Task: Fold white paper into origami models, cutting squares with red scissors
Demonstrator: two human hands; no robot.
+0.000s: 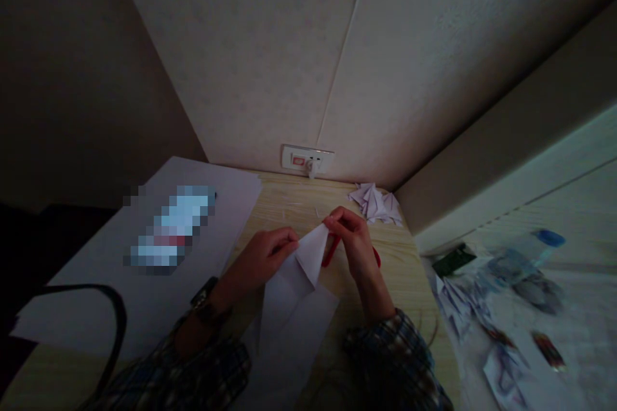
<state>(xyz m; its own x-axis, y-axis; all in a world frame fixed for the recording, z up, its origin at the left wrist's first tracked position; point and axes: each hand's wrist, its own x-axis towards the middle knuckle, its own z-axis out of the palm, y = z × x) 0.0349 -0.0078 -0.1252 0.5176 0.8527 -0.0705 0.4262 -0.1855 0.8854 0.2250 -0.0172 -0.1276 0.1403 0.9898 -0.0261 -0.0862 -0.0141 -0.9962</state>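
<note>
A white sheet of paper, with one corner folded over into a triangular flap, is held above the table between both hands. My left hand pinches its upper left edge between thumb and fingers. At the folded tip, my right hand grips the paper between thumb and forefinger. Another white sheet lies beneath on the wooden table. Under my right hand and wrist rests a red-handled tool, mostly hidden, so its kind is unclear.
A stack of white paper lies on the left, with a blurred-out phone-like object on it. Folded paper pieces sit in the back right corner. A wall socket holds a plug. Beyond the table's right edge are a plastic bottle and papers.
</note>
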